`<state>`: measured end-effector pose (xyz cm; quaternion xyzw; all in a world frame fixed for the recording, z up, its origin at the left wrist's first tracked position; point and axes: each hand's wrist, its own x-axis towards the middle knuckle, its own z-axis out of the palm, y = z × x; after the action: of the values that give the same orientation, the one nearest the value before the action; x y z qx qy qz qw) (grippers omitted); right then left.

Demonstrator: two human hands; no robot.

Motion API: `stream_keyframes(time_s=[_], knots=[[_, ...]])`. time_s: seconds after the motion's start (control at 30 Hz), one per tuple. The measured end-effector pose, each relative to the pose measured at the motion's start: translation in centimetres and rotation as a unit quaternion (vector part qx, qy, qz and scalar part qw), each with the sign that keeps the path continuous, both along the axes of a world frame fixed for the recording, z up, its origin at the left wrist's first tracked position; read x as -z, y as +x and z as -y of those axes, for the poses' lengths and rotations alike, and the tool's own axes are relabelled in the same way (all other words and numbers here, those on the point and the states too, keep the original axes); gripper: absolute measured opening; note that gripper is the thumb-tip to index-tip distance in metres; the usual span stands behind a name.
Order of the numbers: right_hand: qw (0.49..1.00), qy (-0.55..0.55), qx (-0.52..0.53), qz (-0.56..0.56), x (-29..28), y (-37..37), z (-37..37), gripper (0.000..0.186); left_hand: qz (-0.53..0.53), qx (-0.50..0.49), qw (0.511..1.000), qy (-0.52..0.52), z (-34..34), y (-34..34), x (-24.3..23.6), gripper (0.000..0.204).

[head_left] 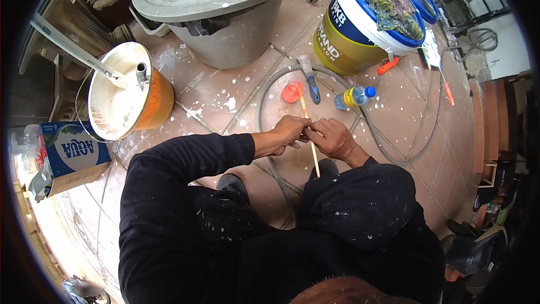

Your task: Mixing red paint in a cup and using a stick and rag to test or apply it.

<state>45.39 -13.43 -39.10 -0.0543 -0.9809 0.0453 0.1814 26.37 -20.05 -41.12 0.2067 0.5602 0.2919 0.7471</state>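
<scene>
Both my hands meet in front of my knees around a thin pale wooden stick point(315, 160). My left hand point(288, 130) is closed at the stick, its fingertips touching those of my right hand point(333, 138), which grips it from the other side. Past my hands the stick runs up to a small round red-orange thing point(291, 93), perhaps a cup; whether they are joined I cannot tell. Just beyond lies a scraper point(309, 79) with a blue-and-black handle. To its right a small clear bottle point(354, 97) with a blue cap and yellow label rests on its side.
A grey hose point(388, 149) loops over the paint-spotted tiles point(225, 101). At left stand an orange bucket point(157, 101) holding a long-handled brush point(79, 48) and a blue carton point(76, 149). Farther off are a lidded grey bin point(230, 34) and a paint pail point(343, 39) with rags point(394, 8) on top.
</scene>
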Motion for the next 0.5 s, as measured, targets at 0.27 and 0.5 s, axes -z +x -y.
stream_keyframes(time_s=[0.27, 0.5], knots=[[0.992, -0.120, 0.010, -0.034, -0.2, 1.3, 0.3, 0.050, -0.064, 0.013, 0.996, 0.059, 2.2, 0.2, 2.4, 0.033], [0.982, -0.101, 0.138, -0.075, -1.3, 3.7, -0.6, 0.043, -0.129, 0.035, 0.985, 0.111, 5.1, 0.6, 4.1, 0.031]])
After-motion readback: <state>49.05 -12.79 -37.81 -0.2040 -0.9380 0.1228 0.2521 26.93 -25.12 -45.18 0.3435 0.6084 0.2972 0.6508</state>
